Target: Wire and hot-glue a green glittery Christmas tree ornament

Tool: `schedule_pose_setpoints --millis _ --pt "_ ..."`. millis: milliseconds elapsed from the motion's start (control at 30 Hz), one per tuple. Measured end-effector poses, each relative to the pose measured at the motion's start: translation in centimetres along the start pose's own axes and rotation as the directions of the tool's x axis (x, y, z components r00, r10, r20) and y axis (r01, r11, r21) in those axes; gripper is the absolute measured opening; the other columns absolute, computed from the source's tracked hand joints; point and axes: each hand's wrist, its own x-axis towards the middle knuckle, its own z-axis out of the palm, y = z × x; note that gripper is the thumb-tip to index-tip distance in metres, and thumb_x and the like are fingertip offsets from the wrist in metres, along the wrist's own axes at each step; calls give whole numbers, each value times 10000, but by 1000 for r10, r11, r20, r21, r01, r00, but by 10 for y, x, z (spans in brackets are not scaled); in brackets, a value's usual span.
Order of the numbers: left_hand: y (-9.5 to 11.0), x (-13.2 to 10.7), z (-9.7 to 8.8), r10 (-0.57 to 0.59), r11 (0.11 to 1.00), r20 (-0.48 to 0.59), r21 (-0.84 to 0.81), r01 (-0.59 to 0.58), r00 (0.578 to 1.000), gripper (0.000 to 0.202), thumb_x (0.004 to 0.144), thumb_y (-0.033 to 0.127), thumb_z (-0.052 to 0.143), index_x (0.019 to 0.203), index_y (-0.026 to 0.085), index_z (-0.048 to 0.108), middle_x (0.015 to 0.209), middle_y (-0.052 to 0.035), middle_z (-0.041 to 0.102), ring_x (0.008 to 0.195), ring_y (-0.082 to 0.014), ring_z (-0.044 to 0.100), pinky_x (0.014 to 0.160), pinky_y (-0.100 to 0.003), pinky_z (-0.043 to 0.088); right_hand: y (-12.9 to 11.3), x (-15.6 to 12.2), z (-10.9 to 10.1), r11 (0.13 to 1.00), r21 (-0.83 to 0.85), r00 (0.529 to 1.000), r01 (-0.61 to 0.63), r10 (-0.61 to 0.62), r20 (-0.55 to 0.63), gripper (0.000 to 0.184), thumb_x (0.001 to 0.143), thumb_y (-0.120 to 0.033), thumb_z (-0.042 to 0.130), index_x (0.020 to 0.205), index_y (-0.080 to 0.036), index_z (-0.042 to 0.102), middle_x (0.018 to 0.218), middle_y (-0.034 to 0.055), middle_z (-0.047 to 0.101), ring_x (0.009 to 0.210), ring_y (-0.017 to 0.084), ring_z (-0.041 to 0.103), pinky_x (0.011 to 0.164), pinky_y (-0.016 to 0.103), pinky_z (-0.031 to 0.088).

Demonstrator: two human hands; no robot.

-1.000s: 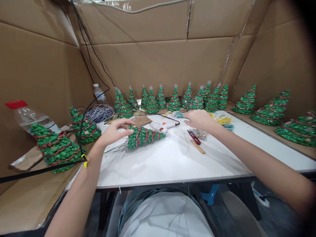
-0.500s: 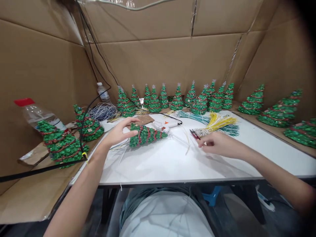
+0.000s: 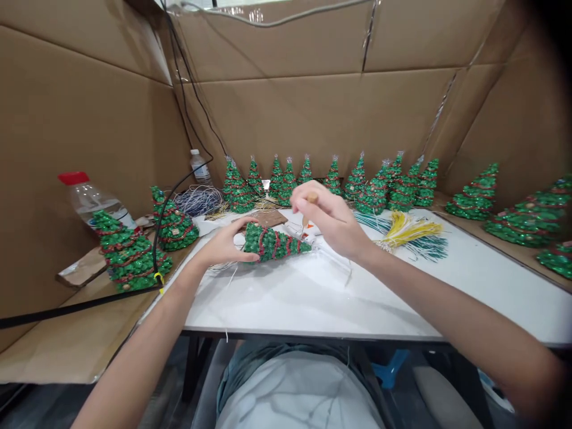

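A small green Christmas tree [image 3: 274,244] with red garland lies on its side on the white table, its tip to the right. My left hand [image 3: 226,244] grips it around the base end, thumb on the near side. Above the tree's upper part, my right hand [image 3: 328,214] is closed around an awl [image 3: 312,199] with a wooden handle. Its thin shaft points down towards the tree; whether the point touches it I cannot tell. Behind my right hand lies a glue gun, mostly hidden.
Several finished-looking trees [image 3: 335,177] stand along the back, with more at left and right. Yellow and green wire bundles [image 3: 409,229] lie at right, a tangle of dark wire [image 3: 199,199] at back left. Bottles [image 3: 96,199] and a black cable [image 3: 156,238] are on the left.
My right hand has moved left over the tree and now holds the awl; the red-handled cutters it had before are out of sight. My left hand stays on the tree. The view has shifted slightly.
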Motion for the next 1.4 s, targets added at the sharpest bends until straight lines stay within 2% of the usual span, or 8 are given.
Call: schedule_pose_setpoints --millis 67,167,267,400,667,900,1133,1400 --pt "-4 0 1 -5 998 -3 -61 5 1000 798 617 423 764 1292 193 403 1325 -113 481 1206 -254 501 1062 -402 369 7 19 20 962 271 999 -41 37 20 215 860 -353 473 709 -201 489 666 -28 452 632 92 447 613 235 393" --pt "-9 -1 3 17 995 -19 -99 -19 1000 769 632 406 758 1284 195 409 1310 -109 490 1203 -250 501 1057 -402 373 17 43 47 810 553 980 -198 184 82 389 870 -429 410 554 -212 342 489 -70 262 448 77 258 436 209 273" --pt "-12 -2 5 27 994 -32 -108 -30 999 703 641 391 756 1243 202 445 1245 -87 538 1163 -238 526 1047 -400 383 24 58 69 656 707 959 -263 257 118 452 867 -395 385 479 -217 236 409 -93 137 377 66 114 365 211 126" --pt "-12 -3 6 49 987 -45 -153 -55 998 669 639 375 757 1218 198 472 1198 -75 572 1118 -235 555 1022 -393 408 26 60 83 551 794 958 -258 255 135 423 831 -290 392 443 -213 243 380 -96 145 343 53 100 350 204 98" --pt "-13 -4 7 59 989 -74 -133 -69 995 691 631 357 763 1239 187 482 1193 -68 582 1111 -242 549 1006 -393 414 28 52 86 558 793 962 -245 242 127 422 791 -295 438 427 -212 241 371 -96 160 333 44 128 347 198 128" --pt "-15 -4 8 80 989 -80 -117 -89 994 698 619 366 771 1236 188 497 1161 -62 603 1109 -242 555 1009 -397 412 31 55 88 538 781 934 -316 320 158 410 804 -274 386 432 -218 222 368 -97 143 327 46 102 337 198 104" --pt "-16 -1 8 55 986 -87 -152 -68 995 727 592 374 785 1227 146 514 1205 -102 600 1100 -248 568 989 -392 436 32 42 91 621 765 983 -171 160 90 413 747 -316 487 426 -217 248 379 -99 161 332 37 151 361 202 134" --pt "-15 0 7 26 988 -95 -150 -40 995 708 580 351 790 1203 148 522 1216 -107 592 1086 -244 575 970 -390 450 38 31 85 630 759 984 -166 53 171 414 741 -295 490 407 -213 259 392 -81 180 355 48 176 404 234 135"
